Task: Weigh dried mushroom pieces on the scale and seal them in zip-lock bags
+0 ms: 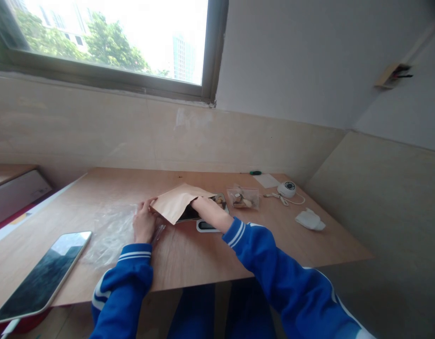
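Note:
A brown paper bag (182,200) lies tilted over the middle of the table, its mouth facing right. My left hand (145,220) grips the bag's left corner, fingers closed on the paper. My right hand (203,205) reaches into the open mouth; its fingers are hidden inside, so what they hold cannot be seen. Partly beneath my right forearm sits a white kitchen scale (203,226) with a dark display. A shiny tray (224,202) with small tan pieces shows behind the wrist. Clear crumpled plastic (113,230) spreads beside my left hand.
A clear zip bag of dried pieces (243,198) lies right of the scale. Farther right are a small white fan-like device (286,189) with a cable and a crumpled white tissue (310,220). A tablet (44,273) with a cable lies at front left. Wooden table (210,263) meets the wall.

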Tool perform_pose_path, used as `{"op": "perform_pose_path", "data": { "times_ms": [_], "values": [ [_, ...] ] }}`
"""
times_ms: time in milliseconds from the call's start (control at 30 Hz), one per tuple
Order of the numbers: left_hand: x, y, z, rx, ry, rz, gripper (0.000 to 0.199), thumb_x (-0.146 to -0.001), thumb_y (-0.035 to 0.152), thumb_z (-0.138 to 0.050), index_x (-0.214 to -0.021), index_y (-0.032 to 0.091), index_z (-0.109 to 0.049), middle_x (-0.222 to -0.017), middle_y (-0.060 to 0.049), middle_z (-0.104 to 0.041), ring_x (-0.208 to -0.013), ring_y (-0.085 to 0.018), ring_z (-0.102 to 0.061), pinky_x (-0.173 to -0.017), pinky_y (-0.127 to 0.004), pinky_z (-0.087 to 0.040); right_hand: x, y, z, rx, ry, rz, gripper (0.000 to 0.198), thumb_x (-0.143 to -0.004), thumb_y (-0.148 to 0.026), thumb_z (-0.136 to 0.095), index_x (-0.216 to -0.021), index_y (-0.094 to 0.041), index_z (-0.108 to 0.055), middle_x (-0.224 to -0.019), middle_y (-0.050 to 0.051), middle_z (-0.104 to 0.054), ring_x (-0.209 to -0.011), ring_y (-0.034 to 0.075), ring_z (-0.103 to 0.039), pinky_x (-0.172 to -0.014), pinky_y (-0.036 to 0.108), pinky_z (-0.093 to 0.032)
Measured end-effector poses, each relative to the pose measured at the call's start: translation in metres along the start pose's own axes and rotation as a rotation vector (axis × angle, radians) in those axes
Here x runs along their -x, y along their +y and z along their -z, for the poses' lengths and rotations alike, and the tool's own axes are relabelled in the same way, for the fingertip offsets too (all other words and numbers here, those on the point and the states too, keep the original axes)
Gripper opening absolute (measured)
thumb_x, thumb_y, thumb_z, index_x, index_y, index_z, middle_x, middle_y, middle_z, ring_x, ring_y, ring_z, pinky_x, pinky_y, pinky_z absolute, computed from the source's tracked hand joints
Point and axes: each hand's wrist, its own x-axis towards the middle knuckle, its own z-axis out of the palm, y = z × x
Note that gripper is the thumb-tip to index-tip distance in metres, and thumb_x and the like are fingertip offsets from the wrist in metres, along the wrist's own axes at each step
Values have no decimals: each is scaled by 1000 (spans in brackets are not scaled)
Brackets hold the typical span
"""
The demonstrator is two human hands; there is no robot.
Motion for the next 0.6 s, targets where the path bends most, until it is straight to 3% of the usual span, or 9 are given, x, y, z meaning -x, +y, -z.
{"op": "perform_pose_path", "data": {
  "times_ms": [100, 167, 300, 367, 467, 600],
  "values": [
    [0, 0, 0, 6, 8, 8, 38, -81, 17, -52, -117, 25, -61, -109, -7, -59, -87, -21, -62, -77, -32, -45, 12, -4, 15, -52, -43, -3, 24, -80, -2, -59, -96, -18, -67, -96, 6, -73, -92, 19, -69, -84, 28, -51],
    [0, -1, 0, 19, 5, 15, 40, -80, 19, -54, -119, 25, -60, -111, -7, -59, -87, -21, -62, -77, -32, -46, 19, -4, 28, -187, 7, -15, 24, -83, -9, -61, -103, -21, -64, -97, 4, -72, -92, 18, -69, -83, 28, -52],
    [-1, -4, -2, 61, 17, 22, 43, -79, 27, -57, -121, 24, -56, -111, -7, -60, -92, -23, -61, -79, -34, -46, 39, 15, 46, -476, 351, -109, 20, -82, -28, -67, -100, -21, -62, -94, 3, -71, -86, 16, -68, -77, 27, -53],
    [-3, -6, -4, 79, 26, 35, 41, -78, 31, -58, -118, 21, -56, -107, -8, -62, -93, -24, -61, -80, -35, -47, 51, 34, 43, -507, 436, -194, 21, -81, -31, -68, -97, -20, -62, -91, 3, -70, -82, 16, -67, -74, 28, -53],
    [-4, -10, -7, 56, 33, 57, 40, -76, 42, -59, -109, 17, -58, -98, -10, -64, -96, -29, -58, -83, -40, -46, 68, 60, 24, -391, 318, -253, 12, -82, -26, -66, -92, -20, -65, -89, 3, -70, -83, 18, -66, -75, 30, -51],
    [-6, -13, -12, 28, 49, 47, 48, -75, 52, -58, -105, 14, -59, -92, -13, -65, -102, -33, -53, -87, -43, -45, 80, 77, -7, -21, 184, -220, 14, -86, -15, -60, -92, -23, -69, -90, 5, -69, -88, 21, -62, -80, 34, -47]
  ]
}}
